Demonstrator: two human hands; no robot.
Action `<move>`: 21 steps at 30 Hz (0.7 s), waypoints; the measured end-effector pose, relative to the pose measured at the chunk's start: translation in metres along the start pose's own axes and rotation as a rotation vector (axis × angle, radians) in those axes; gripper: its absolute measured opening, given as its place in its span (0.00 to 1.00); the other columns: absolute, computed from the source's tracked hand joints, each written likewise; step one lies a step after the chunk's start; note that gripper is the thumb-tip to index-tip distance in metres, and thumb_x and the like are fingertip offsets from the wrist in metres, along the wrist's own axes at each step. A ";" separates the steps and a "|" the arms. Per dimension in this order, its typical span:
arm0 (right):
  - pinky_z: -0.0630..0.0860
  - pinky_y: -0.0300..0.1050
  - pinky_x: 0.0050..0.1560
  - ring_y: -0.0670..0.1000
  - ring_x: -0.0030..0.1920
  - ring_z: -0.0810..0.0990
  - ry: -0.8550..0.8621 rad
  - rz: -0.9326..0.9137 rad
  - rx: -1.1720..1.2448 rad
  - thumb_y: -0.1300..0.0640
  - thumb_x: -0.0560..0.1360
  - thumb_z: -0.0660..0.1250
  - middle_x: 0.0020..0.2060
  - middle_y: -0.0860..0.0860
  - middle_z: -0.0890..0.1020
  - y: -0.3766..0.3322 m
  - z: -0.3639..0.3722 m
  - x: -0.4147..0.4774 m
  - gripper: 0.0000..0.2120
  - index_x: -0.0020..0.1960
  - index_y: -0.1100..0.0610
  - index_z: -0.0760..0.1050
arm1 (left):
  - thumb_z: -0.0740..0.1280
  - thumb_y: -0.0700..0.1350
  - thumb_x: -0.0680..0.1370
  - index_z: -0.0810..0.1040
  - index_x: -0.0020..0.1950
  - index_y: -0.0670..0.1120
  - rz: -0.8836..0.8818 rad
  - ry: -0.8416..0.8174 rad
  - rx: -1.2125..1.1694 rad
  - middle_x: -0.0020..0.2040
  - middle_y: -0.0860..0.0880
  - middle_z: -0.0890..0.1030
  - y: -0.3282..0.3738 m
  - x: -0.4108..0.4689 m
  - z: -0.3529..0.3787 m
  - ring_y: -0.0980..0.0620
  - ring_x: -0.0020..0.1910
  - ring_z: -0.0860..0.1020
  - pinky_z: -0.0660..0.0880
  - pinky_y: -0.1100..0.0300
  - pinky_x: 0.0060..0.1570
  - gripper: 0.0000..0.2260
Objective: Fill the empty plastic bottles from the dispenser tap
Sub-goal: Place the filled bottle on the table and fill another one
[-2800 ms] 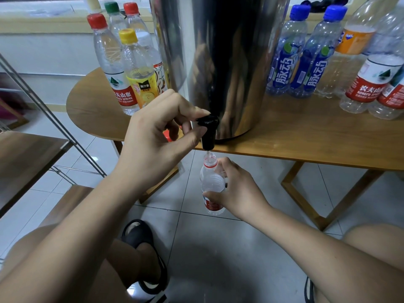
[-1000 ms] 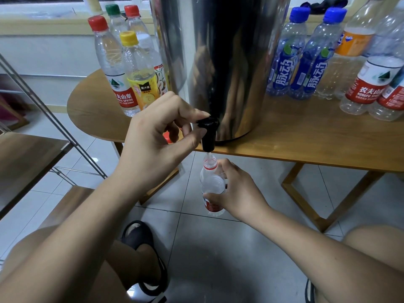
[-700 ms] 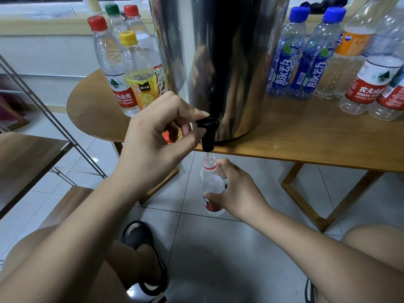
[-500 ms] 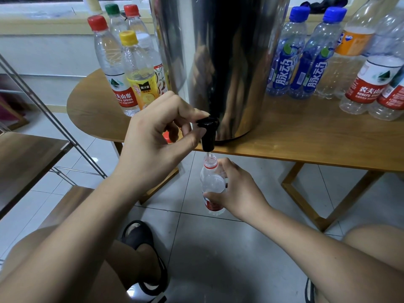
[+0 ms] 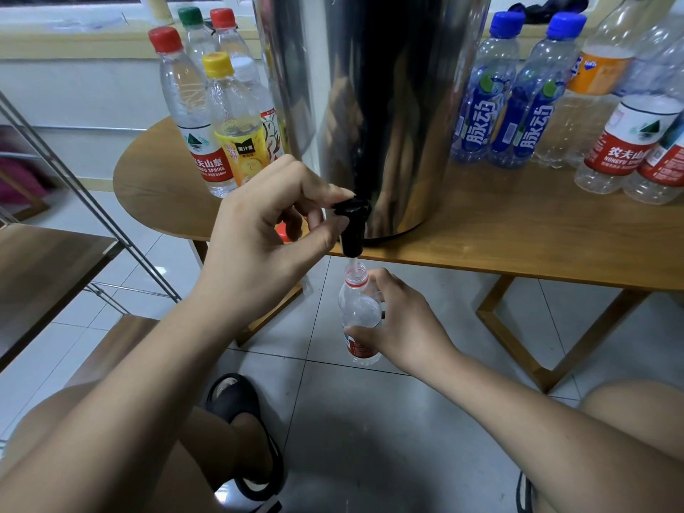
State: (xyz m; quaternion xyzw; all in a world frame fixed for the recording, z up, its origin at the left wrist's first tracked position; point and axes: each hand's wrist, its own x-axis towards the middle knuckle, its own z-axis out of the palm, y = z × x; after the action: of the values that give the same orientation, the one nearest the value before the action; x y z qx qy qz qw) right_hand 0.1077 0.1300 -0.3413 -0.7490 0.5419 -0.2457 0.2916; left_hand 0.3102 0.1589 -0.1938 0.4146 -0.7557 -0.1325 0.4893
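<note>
The left hand [image 5: 266,231] pinches the black tap [image 5: 351,225] of the cylindrical steel dispenser [image 5: 374,105] at the tabletop [image 5: 518,238] front edge; the right hand [image 5: 403,323] grips one clear bottle [image 5: 359,309].

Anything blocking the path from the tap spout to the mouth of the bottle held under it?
Nothing visible. The bottle, gripped by the right hand, has no cap on and its mouth sits directly under the tap, which the left hand pinches. Only a small open gap separates spout and mouth.
</note>
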 end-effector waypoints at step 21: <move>0.81 0.53 0.60 0.49 0.60 0.80 -0.008 0.002 0.002 0.42 0.68 0.80 0.62 0.42 0.79 -0.001 -0.001 -0.002 0.31 0.63 0.39 0.66 | 0.77 0.33 0.79 0.81 0.54 0.53 -0.009 0.000 -0.007 0.42 0.45 0.78 0.000 0.000 -0.001 0.42 0.42 0.77 0.74 0.45 0.41 0.15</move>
State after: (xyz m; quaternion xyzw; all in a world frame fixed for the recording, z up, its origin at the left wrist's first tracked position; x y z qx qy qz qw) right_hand 0.1076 0.1319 -0.3399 -0.7491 0.5412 -0.2428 0.2949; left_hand 0.3108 0.1591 -0.1938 0.4164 -0.7535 -0.1373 0.4900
